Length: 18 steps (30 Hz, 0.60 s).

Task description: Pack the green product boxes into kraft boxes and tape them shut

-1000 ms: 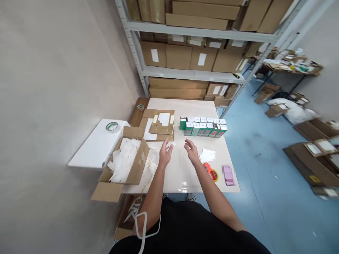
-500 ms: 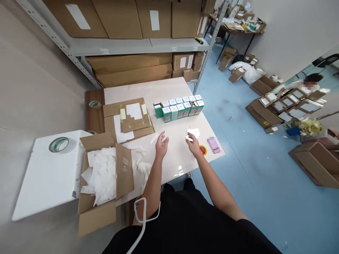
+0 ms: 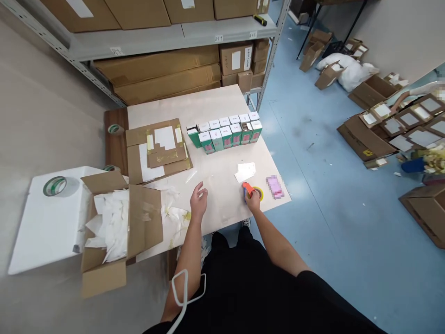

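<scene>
My right hand (image 3: pixel 253 200) is closed on an orange-red tape dispenser (image 3: pixel 248 187) near the table's front right. A yellow-rimmed tape roll (image 3: pixel 260 192) shows beside the fingers, with a bit of blue on the other side. My left hand (image 3: pixel 199 200) hovers above the table, fingers apart and lightly bent, holding nothing. Two white cards (image 3: pixel 245 170) lie just beyond my right hand. To its right is a pink-purple blurred item (image 3: pixel 274 186). Farther back stand two rows of green and white small boxes (image 3: pixel 225 136); one at the left end has its top open.
Flattened cardboard (image 3: pixel 167 160) lies on the table's left. An open carton (image 3: pixel 146 218) with white packing paper (image 3: pixel 116 218) stands beside a white foam box (image 3: pixel 41 222) with a tape roll (image 3: pixel 54 186). Shelving (image 3: pixel 139 46) borders the back. Another person's arm (image 3: pixel 403 99) reaches over cartons at right.
My right hand has moved down and toward me from the white cards and taken hold of the tape dispenser. The left hand stays open. The head view has shifted.
</scene>
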Tool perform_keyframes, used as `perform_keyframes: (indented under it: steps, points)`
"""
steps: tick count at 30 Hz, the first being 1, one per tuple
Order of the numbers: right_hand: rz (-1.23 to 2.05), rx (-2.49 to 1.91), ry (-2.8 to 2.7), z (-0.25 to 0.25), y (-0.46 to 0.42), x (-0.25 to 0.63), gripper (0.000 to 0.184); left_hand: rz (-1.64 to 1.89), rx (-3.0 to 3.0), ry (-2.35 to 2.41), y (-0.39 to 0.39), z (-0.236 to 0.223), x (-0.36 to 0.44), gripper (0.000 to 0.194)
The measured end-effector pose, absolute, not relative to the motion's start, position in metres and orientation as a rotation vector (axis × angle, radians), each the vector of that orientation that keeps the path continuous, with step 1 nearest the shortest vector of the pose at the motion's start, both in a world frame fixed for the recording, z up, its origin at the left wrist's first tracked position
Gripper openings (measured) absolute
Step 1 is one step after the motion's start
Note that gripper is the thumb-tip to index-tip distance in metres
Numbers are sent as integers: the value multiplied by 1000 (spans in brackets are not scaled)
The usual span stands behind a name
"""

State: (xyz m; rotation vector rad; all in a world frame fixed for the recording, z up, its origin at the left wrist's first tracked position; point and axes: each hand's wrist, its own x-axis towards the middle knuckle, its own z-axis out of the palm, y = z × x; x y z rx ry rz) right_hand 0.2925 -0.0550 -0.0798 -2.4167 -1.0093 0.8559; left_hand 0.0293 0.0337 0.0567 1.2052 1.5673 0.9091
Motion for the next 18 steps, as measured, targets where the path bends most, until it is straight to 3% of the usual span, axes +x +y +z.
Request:
perform_keyframes:
  steps: [6,12,18]
  points:
    - [1084,-2526,-1197,-97,-55,298,85,825,1228,1611,12,52,58,40]
    - [1246,-2406,-1075,-100,-45,317,56,805,1247,1638,-1,64,66,41]
    - [1268,-2138,-1137,-63,-34,338,63,884,1237,1592,2,77,72,40]
